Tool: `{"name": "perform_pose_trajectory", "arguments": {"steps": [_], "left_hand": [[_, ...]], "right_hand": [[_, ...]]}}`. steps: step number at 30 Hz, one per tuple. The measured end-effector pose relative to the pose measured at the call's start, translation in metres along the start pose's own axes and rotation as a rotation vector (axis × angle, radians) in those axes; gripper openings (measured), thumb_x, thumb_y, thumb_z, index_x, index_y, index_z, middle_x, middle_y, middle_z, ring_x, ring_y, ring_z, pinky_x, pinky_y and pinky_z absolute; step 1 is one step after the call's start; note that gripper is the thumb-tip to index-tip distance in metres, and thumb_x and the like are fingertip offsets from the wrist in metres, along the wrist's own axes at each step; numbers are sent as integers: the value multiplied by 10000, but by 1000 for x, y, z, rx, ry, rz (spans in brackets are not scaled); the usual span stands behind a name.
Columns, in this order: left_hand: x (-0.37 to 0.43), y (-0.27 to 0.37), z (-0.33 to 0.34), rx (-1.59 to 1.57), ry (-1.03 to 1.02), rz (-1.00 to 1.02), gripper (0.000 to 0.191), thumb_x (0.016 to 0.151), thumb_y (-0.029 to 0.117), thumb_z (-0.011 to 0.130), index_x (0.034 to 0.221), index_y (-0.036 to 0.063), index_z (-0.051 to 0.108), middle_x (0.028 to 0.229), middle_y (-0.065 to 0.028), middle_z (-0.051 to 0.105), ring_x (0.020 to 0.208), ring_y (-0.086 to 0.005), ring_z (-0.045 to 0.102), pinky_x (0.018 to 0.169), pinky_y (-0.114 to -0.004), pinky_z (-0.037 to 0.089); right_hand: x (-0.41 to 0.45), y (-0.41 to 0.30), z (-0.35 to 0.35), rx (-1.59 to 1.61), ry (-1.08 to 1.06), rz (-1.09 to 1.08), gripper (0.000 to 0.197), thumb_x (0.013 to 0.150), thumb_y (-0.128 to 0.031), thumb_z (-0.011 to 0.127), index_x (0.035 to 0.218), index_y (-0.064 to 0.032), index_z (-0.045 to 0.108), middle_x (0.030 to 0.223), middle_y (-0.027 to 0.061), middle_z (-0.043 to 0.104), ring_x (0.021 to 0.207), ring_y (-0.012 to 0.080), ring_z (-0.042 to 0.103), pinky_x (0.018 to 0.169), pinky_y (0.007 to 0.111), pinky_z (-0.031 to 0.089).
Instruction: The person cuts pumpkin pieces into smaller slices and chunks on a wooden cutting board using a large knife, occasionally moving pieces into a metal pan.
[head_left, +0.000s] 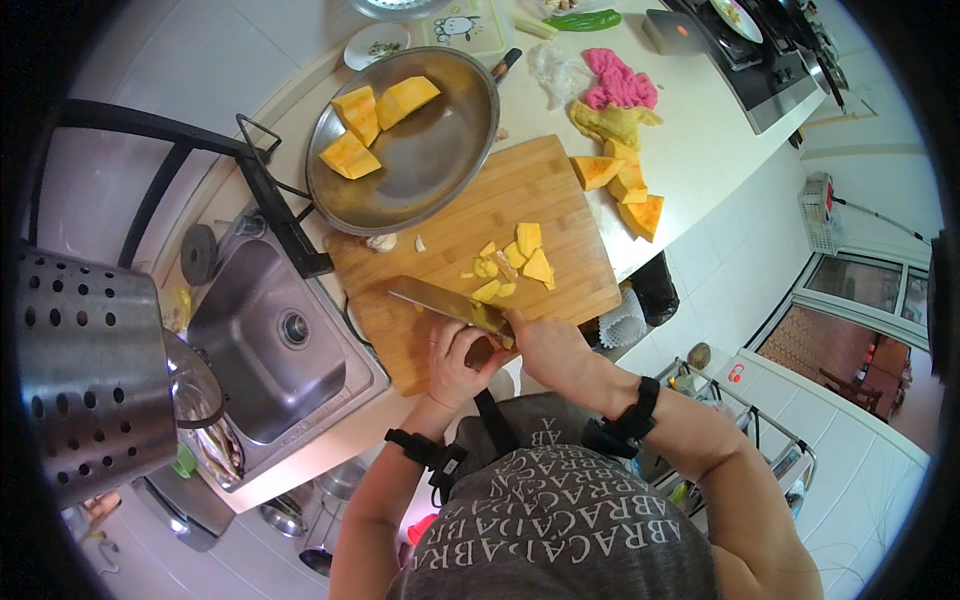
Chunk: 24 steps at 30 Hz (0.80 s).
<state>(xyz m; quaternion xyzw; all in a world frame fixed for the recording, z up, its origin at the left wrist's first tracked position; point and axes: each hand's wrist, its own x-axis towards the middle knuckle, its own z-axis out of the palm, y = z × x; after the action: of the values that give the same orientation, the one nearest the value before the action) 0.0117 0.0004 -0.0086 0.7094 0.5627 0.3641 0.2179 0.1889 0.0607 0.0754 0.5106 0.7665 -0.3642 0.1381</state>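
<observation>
My right hand (551, 345) grips a kitchen cleaver (442, 301), its broad blade slanting left across a wooden cutting board (420, 360). Close under the blade, my left hand (459, 367) has thumb and fingertips around a small yellow piece (504, 342), partly hidden by blade and fingers. Beyond the cleaver lie thin yellow slices (486, 289), seemingly ginger, and larger yellow slices (537, 264). Garlic (383, 242) rests by a steel pan (442, 169), which overlaps the board's far left part. Inside the pan are three pumpkin chunks (357, 112).
More pumpkin chunks (628, 180) lie right of the board, near yellow (615, 124) and pink cloths (619, 79). To the left is a steel sink (262, 375), with a perforated steel container (90, 375) and black rack (270, 202) nearby. A stove (750, 75) stands far right.
</observation>
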Motion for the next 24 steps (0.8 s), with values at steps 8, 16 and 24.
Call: {"name": "perform_pose_trajectory", "arguments": {"steps": [8,16,24], "left_hand": [[-5,2,-3,61,-49,-17,498,685,303,862,1070,111,610,1157,-105,557,1033,-331,556,882,-437,444],[-13,0,6,203,45,22,602,677,399,850,1146,92,634,1221,-168,547,1107,-391,509,937,-496,426],[-7,2,4,181,45,53,520,661,402,861,1034,113,644,1115,-97,585,1034,-308,541,859,-436,416]], "right_hand": [[-25,37,11,158,97,-28,303,836,-79,605,1122,11,561,788,224,683,723,397,684,621,485,549],[-76,25,10,-24,48,-18,426,801,-54,607,1211,4,507,729,184,675,651,363,681,572,442,546],[-61,21,10,26,6,25,479,757,-24,631,1217,13,501,729,209,677,681,392,685,608,473,553]]}}
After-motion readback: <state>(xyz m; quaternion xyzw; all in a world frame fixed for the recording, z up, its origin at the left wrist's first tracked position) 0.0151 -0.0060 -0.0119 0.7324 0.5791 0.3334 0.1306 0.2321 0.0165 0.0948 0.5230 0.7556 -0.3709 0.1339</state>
